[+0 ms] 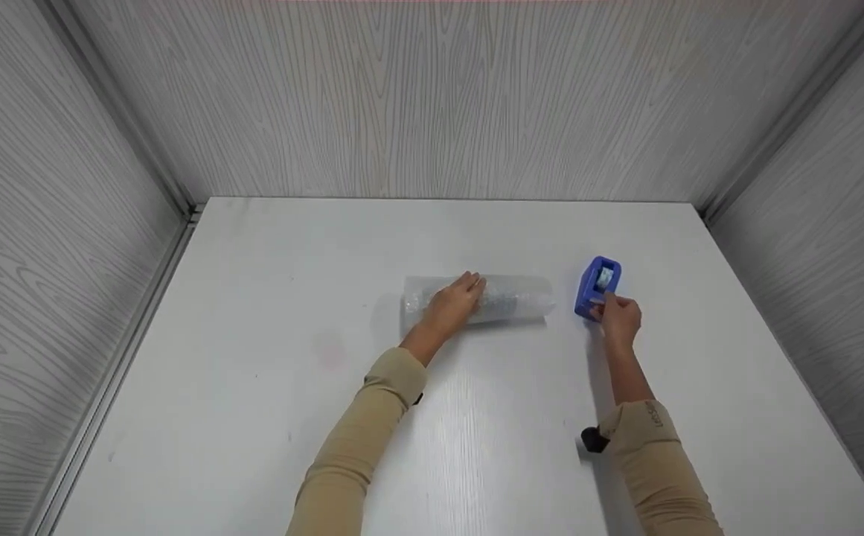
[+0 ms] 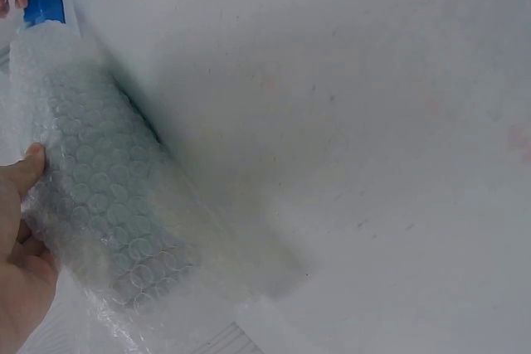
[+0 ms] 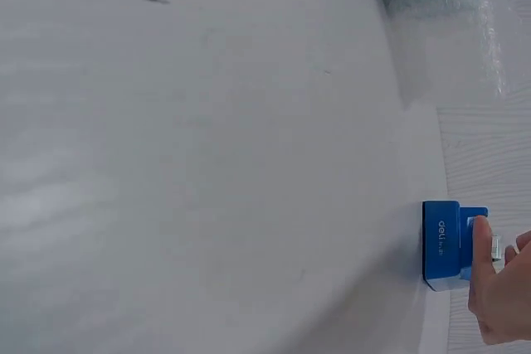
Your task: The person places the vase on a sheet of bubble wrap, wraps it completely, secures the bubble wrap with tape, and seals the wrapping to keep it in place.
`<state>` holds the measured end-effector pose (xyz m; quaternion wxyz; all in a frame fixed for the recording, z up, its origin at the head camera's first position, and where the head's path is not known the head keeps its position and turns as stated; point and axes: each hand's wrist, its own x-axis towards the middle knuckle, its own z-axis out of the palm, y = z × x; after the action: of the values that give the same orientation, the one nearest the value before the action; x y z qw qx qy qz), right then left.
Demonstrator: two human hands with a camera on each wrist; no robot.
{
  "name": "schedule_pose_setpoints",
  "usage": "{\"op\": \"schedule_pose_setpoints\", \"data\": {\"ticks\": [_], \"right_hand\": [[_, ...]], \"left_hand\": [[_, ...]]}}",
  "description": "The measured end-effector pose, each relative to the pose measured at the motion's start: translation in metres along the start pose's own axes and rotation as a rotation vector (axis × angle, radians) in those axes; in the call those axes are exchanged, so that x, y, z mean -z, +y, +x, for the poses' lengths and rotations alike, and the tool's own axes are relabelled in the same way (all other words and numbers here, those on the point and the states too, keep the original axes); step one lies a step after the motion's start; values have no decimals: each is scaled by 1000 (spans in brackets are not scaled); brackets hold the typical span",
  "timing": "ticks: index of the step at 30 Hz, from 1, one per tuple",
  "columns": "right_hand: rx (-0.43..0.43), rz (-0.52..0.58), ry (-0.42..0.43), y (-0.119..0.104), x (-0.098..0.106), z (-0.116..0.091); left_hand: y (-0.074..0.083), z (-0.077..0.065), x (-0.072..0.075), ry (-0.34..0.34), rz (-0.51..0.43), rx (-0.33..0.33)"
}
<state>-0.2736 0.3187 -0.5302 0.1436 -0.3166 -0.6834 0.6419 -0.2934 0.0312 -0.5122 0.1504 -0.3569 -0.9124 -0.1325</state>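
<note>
A cylinder-shaped bundle of clear bubble wrap (image 1: 517, 296) lies crosswise on the white table, with something pale green-grey showing through the bubbles. My left hand (image 1: 454, 304) holds it from above near its middle, the thumb (image 2: 31, 159) pressing into the wrap in the left wrist view. To the right of the bundle stands a blue tape dispenser (image 1: 586, 290) with a small roll of tape (image 1: 605, 278) in it. At the dispenser's near end, my right hand (image 1: 621, 320) pinches the tape. In the right wrist view a shiny bit of tape (image 3: 496, 248) shows beside the thumb.
The white table (image 1: 290, 260) meets a grey wood-grain panel (image 1: 432, 104) at its back edge. Similar panels rise at the left (image 1: 52, 223) and right (image 1: 826, 216). A small black device (image 1: 594, 439) sits at the right sleeve cuff.
</note>
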Motion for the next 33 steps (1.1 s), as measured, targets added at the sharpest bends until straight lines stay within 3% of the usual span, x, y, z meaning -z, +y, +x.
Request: {"op": "schedule_pose_setpoints", "data": {"ticks": [2, 5, 10, 13, 18, 20, 22, 25, 28, 31, 33], "right_hand": [[-12, 22, -1, 1, 0, -4], [-100, 74, -15, -1, -1, -11], [-371, 376, -17, -9, -6, -20], [-481, 554, -13, -10, -6, -22], [-567, 629, -39, -4, -4, -20], [-534, 550, -28, 1, -3, -19], [-434, 413, -11, 5, -2, -17], [-228, 115, 25, 11, 0, -12], [-66, -154, 4, 12, 3, -5], [28, -339, -30, 11, 5, 0], [55, -388, -30, 10, 5, 2]], "left_hand": [[-1, -1, -1, 17, 0, -7], [-1, -1, 0, 11, -12, -5], [-1, 0, 0, -24, -30, 13], [-1, 0, 1, -38, -39, 22], [0, -1, 2, -65, -51, 41], [0, -1, 1, -76, -49, 47], [0, -1, 1, -71, -51, 45], [0, -1, -1, -26, -33, 11], [-1, -1, -2, 34, -11, -20], [-2, -1, -2, 53, -5, -23], [-2, -1, -3, 50, -4, -20]]}}
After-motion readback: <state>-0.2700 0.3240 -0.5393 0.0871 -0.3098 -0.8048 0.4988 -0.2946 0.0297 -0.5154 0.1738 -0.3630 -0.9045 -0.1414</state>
